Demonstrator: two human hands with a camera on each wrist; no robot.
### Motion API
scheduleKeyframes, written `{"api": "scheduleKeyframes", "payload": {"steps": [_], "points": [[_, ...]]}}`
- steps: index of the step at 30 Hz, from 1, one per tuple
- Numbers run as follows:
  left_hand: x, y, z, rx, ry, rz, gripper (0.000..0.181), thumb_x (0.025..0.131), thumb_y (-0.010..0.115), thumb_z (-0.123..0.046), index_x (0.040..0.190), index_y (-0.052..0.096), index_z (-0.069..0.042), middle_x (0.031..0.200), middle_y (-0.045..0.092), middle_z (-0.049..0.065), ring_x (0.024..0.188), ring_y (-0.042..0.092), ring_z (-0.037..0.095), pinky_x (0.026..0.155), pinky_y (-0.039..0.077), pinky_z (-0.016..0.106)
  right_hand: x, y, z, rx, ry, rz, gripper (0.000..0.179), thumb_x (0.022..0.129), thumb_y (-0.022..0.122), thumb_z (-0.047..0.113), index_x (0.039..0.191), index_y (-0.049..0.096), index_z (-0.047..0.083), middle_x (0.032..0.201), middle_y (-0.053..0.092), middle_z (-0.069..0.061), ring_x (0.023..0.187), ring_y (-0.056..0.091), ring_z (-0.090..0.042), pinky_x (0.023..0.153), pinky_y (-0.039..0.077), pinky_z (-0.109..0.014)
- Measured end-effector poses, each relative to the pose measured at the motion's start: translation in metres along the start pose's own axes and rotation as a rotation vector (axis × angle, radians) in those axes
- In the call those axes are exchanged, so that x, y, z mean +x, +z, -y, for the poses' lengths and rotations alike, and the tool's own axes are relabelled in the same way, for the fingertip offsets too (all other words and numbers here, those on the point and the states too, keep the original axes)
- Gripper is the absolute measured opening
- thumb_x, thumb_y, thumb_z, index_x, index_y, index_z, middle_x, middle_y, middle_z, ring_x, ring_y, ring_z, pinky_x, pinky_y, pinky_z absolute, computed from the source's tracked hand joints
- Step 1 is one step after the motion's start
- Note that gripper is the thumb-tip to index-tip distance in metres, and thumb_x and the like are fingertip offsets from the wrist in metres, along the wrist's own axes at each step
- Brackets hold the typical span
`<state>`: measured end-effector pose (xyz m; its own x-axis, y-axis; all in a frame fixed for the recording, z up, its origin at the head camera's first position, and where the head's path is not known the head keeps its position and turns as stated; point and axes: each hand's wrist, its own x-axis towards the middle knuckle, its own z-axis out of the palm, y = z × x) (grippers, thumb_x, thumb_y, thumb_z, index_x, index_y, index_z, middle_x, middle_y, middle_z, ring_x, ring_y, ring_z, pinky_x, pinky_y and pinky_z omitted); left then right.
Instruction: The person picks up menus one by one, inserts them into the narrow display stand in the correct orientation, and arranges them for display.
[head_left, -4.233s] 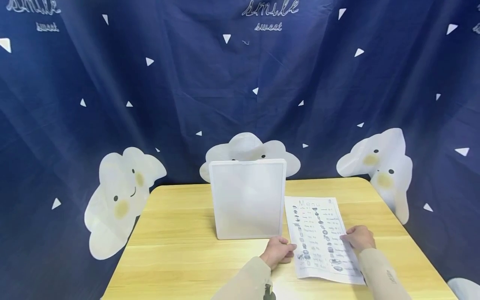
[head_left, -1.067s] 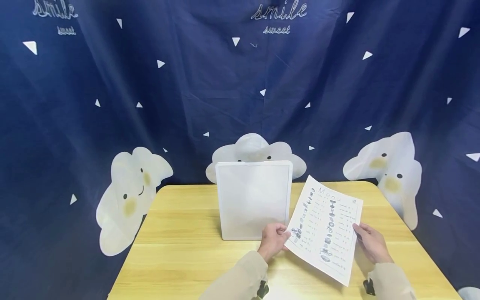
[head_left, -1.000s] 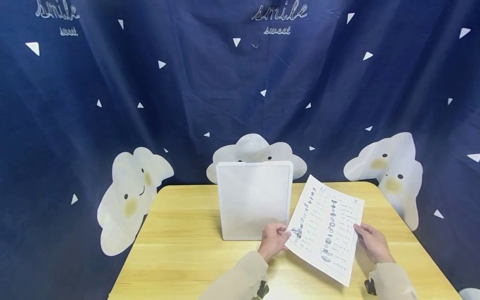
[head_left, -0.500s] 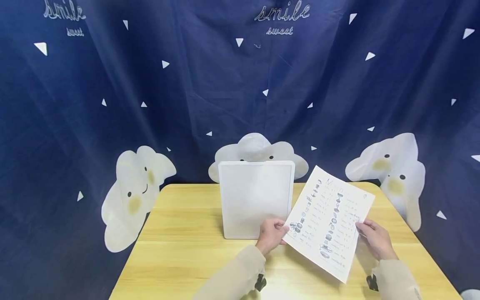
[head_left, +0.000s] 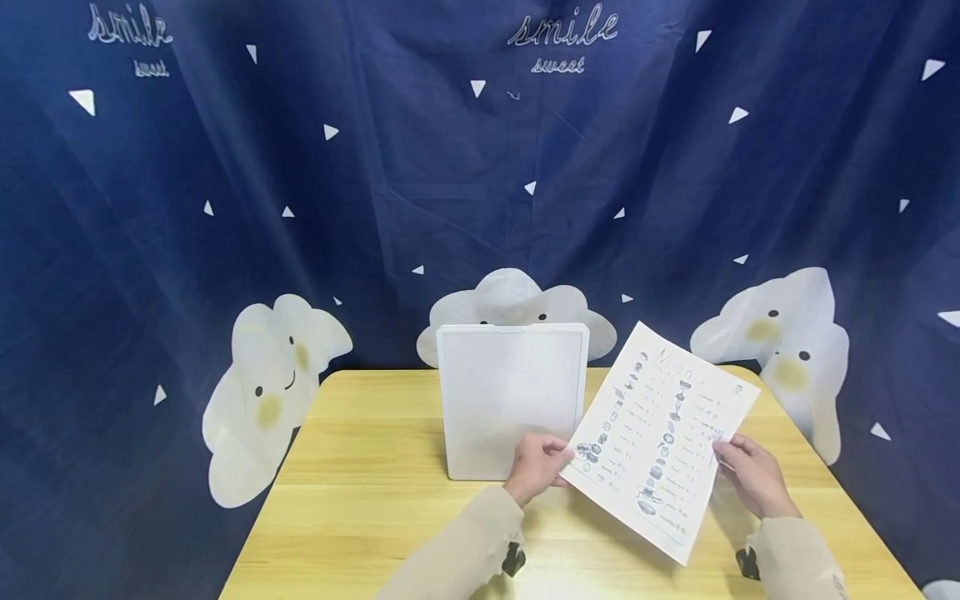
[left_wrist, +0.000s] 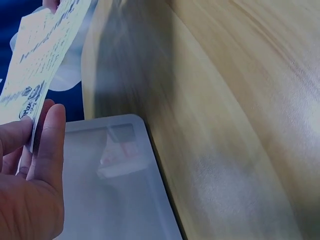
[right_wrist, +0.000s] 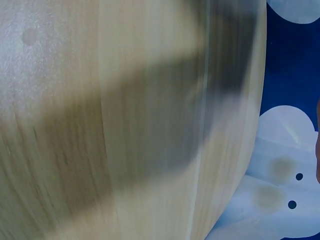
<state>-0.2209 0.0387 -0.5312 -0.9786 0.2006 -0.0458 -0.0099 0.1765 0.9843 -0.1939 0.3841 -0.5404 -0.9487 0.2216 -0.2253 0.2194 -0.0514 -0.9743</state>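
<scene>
A white paper menu with small drawings and lines of text is held tilted above the table, right of centre in the head view. My left hand pinches its lower left edge between thumb and fingers; the left wrist view shows the thumb on the printed side and the fingers behind the sheet. My right hand grips the right edge of the menu, thumb in front. Only a sliver of the right hand enters the right wrist view, where the menu's shadow falls on the wood.
A white framed board stands upright on the wooden table, just behind my left hand. A dark blue curtain with cloud prints hangs behind the table's far edge.
The menu lay on the table at first, with both hands at its edges. Now it is lifted and turned clockwise, and it has risen slightly more in the last second.
</scene>
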Motion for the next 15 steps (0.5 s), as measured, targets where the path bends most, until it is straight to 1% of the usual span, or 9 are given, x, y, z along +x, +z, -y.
{"api": "scheduleKeyframes", "payload": {"steps": [1,3,4,5,9,11,12,15], "points": [[0.0,-0.001,0.0,0.0,0.01,0.01,0.011,0.088,0.072,0.001,0.097,0.074,0.005,0.074,0.066,0.003,0.058,0.068,0.015,0.051,0.056,0.025,0.0,0.0,0.001,0.008,-0.001,0.002,0.007,0.101,0.059,0.013,0.107,0.059,0.012,0.091,0.062,0.019,0.088,0.06,0.003,0.08,0.051,-0.015],[0.002,-0.004,0.0,-0.01,0.007,0.028,0.011,0.088,0.072,0.001,0.098,0.074,0.005,0.075,0.066,0.004,0.058,0.069,0.017,0.053,0.057,0.026,0.0,0.0,0.002,0.028,-0.007,0.01,0.003,0.101,0.059,0.011,0.103,0.06,0.013,0.091,0.063,0.018,0.088,0.061,0.003,0.08,0.051,-0.015],[0.003,-0.005,0.0,-0.021,-0.003,0.036,0.011,0.088,0.072,0.001,0.098,0.074,0.005,0.076,0.066,0.005,0.059,0.069,0.018,0.054,0.057,0.027,-0.001,0.0,0.002,0.043,-0.011,0.013,0.004,0.101,0.058,0.01,0.1,0.061,0.013,0.091,0.063,0.017,0.088,0.061,0.002,0.08,0.051,-0.015],[0.006,-0.005,0.003,-0.033,-0.003,0.037,0.01,0.088,0.072,0.001,0.097,0.075,0.004,0.076,0.066,0.005,0.059,0.069,0.018,0.054,0.058,0.028,-0.001,0.0,0.003,0.055,-0.018,0.018,0.005,0.101,0.057,0.009,0.099,0.061,0.013,0.091,0.063,0.017,0.088,0.061,0.002,0.08,0.051,-0.015],[0.007,-0.008,0.001,-0.078,-0.038,0.043,0.01,0.087,0.072,0.002,0.097,0.074,0.005,0.077,0.065,0.007,0.061,0.07,0.02,0.056,0.058,0.03,-0.003,0.0,0.006,0.099,-0.056,0.044,0.01,0.1,0.057,0.005,0.096,0.063,0.013,0.092,0.065,0.016,0.089,0.062,0.001,0.08,0.052,-0.016],[0.006,-0.01,0.0,-0.072,-0.035,0.039,0.01,0.087,0.072,0.002,0.096,0.075,0.004,0.077,0.065,0.006,0.061,0.069,0.018,0.055,0.058,0.029,-0.003,0.0,0.006,0.123,-0.09,0.073,0.015,0.1,0.056,0.003,0.097,0.065,0.015,0.094,0.067,0.015,0.09,0.063,0.0,0.08,0.052,-0.017],[0.004,-0.012,-0.004,-0.058,-0.035,0.043,0.011,0.087,0.072,0.002,0.098,0.075,0.005,0.077,0.066,0.006,0.061,0.069,0.018,0.056,0.058,0.029,-0.003,-0.001,0.006,0.138,-0.107,0.091,0.018,0.1,0.056,0.002,0.097,0.066,0.016,0.095,0.068,0.014,0.09,0.064,-0.001,0.08,0.053,-0.018],[0.005,-0.016,-0.005,-0.015,-0.013,0.041,0.011,0.088,0.073,0.0,0.098,0.075,0.003,0.076,0.067,0.004,0.06,0.068,0.015,0.054,0.058,0.028,-0.003,-0.002,0.007,0.179,-0.169,0.158,0.026,0.101,0.052,-0.002,0.1,0.068,0.018,0.099,0.07,0.012,0.092,0.065,-0.004,0.081,0.053,-0.02]]}}
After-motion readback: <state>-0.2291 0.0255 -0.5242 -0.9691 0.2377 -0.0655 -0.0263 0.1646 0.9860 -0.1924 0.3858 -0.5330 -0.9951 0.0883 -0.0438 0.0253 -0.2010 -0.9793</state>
